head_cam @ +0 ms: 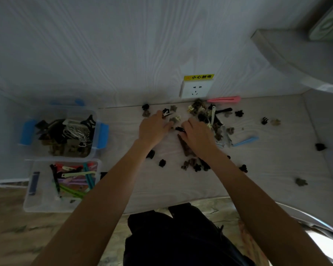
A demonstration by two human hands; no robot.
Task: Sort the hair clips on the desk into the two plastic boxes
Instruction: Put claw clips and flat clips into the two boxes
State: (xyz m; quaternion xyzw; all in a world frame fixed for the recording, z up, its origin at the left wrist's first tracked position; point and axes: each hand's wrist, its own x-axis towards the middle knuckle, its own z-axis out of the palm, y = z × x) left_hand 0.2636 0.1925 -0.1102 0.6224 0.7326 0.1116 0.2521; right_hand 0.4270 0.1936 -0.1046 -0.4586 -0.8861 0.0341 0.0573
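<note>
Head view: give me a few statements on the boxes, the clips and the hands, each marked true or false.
1. Both plastic boxes sit to the person's left. True: the far box and the near box.
2. The near box holds mostly black claw clips. False: it holds long coloured clips.
3. The pink clip lies in a box. False: it lies on the desk by the wall socket.
4. Both the left hand and the right hand are over the clip pile. True.
</note>
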